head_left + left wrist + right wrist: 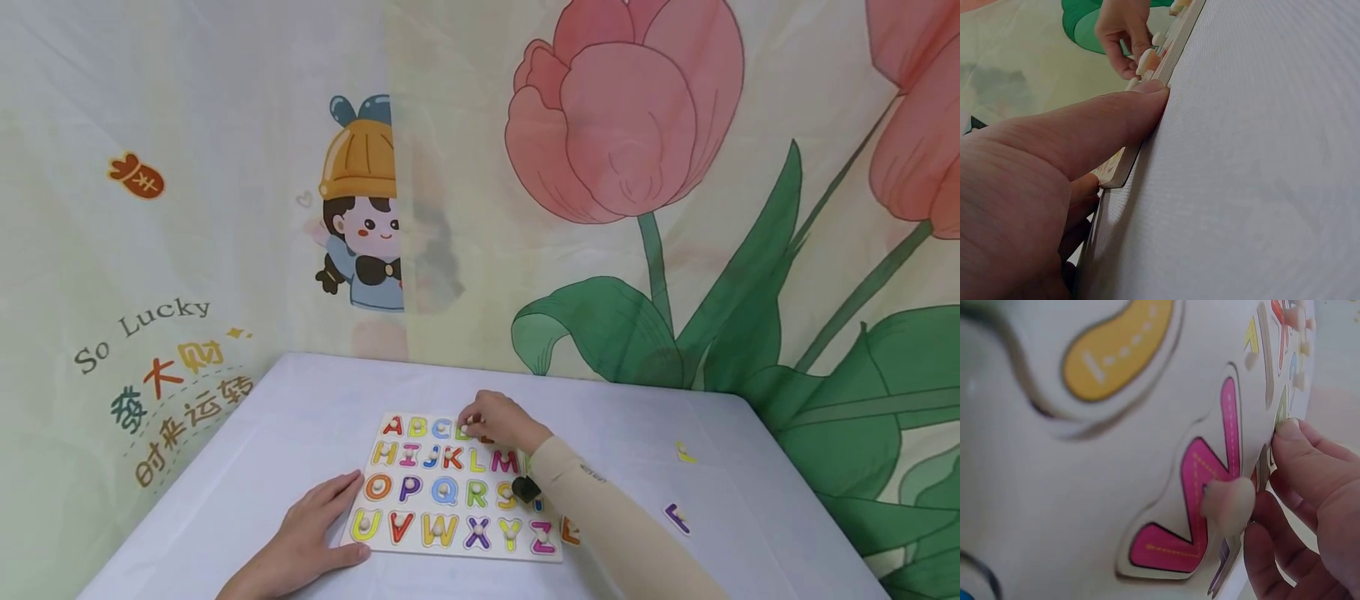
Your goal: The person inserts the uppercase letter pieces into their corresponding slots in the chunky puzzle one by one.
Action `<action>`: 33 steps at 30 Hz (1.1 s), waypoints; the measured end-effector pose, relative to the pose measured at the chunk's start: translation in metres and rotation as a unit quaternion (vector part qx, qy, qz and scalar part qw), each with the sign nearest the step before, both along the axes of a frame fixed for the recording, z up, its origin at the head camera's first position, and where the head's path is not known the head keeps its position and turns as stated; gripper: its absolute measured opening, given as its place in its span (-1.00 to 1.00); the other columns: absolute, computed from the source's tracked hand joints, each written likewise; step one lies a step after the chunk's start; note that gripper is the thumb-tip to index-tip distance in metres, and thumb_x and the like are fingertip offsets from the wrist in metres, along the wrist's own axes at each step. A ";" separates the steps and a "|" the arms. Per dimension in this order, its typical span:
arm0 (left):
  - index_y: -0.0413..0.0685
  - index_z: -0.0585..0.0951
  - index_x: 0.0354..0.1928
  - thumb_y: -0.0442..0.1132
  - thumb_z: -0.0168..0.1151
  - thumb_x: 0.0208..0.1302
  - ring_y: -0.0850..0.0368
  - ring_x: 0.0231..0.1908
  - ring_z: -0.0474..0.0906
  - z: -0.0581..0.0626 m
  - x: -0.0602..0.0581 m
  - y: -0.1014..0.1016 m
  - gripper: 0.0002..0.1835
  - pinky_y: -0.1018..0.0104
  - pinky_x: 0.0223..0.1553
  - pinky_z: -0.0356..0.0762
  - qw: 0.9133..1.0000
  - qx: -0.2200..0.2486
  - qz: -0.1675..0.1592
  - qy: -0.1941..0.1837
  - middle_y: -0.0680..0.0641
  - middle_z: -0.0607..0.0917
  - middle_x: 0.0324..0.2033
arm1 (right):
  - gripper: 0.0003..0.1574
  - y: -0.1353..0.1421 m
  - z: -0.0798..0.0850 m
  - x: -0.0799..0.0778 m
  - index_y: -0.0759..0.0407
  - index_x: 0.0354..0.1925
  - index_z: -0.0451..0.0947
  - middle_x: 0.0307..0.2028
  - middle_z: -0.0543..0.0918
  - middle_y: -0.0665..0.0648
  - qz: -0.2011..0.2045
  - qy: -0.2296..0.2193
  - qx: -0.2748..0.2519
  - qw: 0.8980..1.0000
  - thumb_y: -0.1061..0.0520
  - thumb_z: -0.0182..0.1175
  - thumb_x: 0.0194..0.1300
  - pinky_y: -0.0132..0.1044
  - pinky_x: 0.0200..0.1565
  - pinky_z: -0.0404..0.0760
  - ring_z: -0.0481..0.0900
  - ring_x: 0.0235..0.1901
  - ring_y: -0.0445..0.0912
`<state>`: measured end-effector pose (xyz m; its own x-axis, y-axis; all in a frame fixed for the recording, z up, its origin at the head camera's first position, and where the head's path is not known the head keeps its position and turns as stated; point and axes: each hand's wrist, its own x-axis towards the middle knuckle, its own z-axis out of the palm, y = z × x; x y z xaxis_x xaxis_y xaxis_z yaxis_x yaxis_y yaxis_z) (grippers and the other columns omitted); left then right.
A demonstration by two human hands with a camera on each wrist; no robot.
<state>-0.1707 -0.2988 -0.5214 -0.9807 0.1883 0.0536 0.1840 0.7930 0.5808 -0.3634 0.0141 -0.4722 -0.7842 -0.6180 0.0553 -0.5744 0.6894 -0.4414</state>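
Observation:
A white alphabet puzzle board [450, 553] lies on the table, its colored letter pieces topped with pale knobs. At its top row, my right hand [504, 418] pinches the green letter D piece [460, 432], which the fingers partly cover. The right wrist view shows the thumb and fingertips at that green piece [1281, 407], beyond the magenta M piece [1195, 487]. My left hand [318, 521] rests at the board's near left corner, fingers along the left side. Its thumb [1110, 122] touches the near edge in the left wrist view.
To the right of the board lie a purple F piece [678, 518] and a small yellow piece [686, 452]. An orange piece [571, 530] is partly hidden by the right sleeve [607, 508]. Printed cloth [465, 333] hangs behind the white-covered table [637, 417].

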 end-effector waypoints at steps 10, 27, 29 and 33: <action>-0.06 0.33 0.62 0.25 0.59 0.07 -0.29 0.55 0.16 -0.004 0.001 0.000 0.13 -0.46 0.42 0.18 1.000 0.002 -0.004 0.001 -0.10 0.32 0.58 | -0.67 0.010 -0.004 0.010 0.05 0.16 0.79 -0.23 0.61 -0.02 0.008 0.030 -0.016 0.999 0.17 0.38 0.47 -0.39 -0.25 0.58 0.50 -0.29 -0.19; -0.04 0.33 0.63 0.31 0.58 0.05 -0.30 0.56 0.15 -0.003 -0.001 -0.001 0.17 -0.47 0.42 0.18 1.000 0.002 0.004 -0.003 -0.09 0.31 0.59 | -0.74 0.152 0.026 0.078 0.08 0.01 0.82 -0.22 0.69 -0.15 -0.059 0.061 -0.073 0.994 0.12 0.48 0.37 -0.38 -0.23 0.64 0.62 -0.21 -0.15; -0.05 0.33 0.62 0.31 0.58 0.05 -0.29 0.56 0.16 -0.003 -0.001 0.000 0.16 -0.47 0.43 0.18 1.000 0.001 0.003 0.001 -0.09 0.31 0.59 | -0.76 0.163 0.024 0.089 0.07 -0.01 0.82 -0.23 0.69 -0.16 -0.075 0.055 -0.075 0.993 0.11 0.50 0.35 -0.39 -0.25 0.64 0.62 -0.22 -0.17; -0.07 0.34 0.62 0.29 0.59 0.05 -0.30 0.55 0.17 -0.004 0.000 0.001 0.15 -0.46 0.42 0.19 1.000 0.000 0.001 0.009 -0.11 0.33 0.58 | -0.76 0.177 0.014 0.111 0.05 -0.04 0.82 -0.24 0.70 -0.16 -0.097 0.034 -0.079 0.992 0.10 0.52 0.32 -0.39 -0.26 0.65 0.60 -0.25 -0.24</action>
<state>-0.1711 -0.2978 -0.5254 -0.9800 0.1859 0.0717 0.1928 0.7937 0.5770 -0.2527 0.1910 -0.4578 -0.8787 -0.4354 0.1955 -0.4696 0.7155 -0.5173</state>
